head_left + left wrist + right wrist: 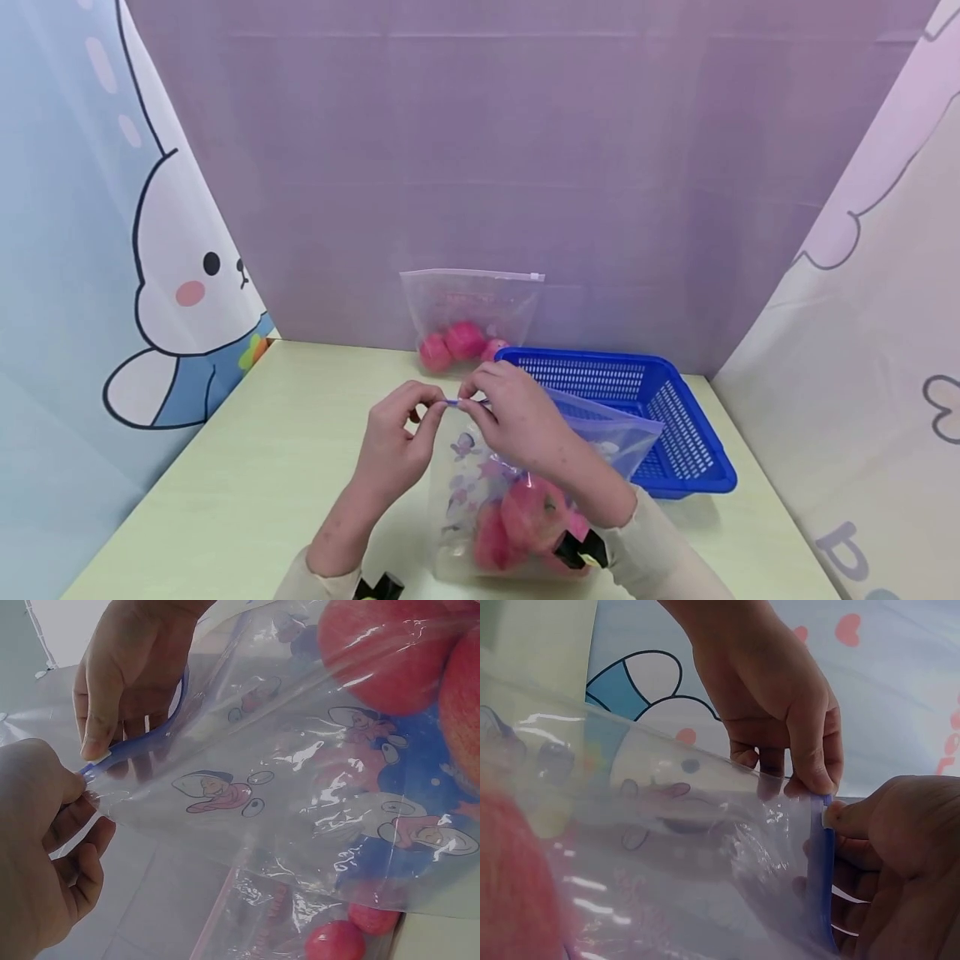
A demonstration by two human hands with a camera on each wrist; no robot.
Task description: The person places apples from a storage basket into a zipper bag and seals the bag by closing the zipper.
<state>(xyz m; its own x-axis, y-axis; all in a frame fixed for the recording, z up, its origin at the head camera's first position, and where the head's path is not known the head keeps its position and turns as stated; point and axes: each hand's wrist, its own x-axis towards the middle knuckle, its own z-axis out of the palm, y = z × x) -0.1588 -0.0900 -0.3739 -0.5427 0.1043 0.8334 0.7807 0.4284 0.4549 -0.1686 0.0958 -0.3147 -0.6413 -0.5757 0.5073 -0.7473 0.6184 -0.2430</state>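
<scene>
A clear zip bag printed with small cartoon figures stands in front of me, with large red apples at its bottom. My left hand pinches the left end of its blue zip strip between thumb and fingers. Right beside it, my right hand pinches the small white slider on that strip. The thumbs nearly meet at the bag's corner. To the right, the top of the bag sags in a loose fold.
Behind the bag, a blue plastic basket sits on the right of the pale table. A second zip bag with several round red fruits leans on the purple back curtain. Printed curtains hang at both sides.
</scene>
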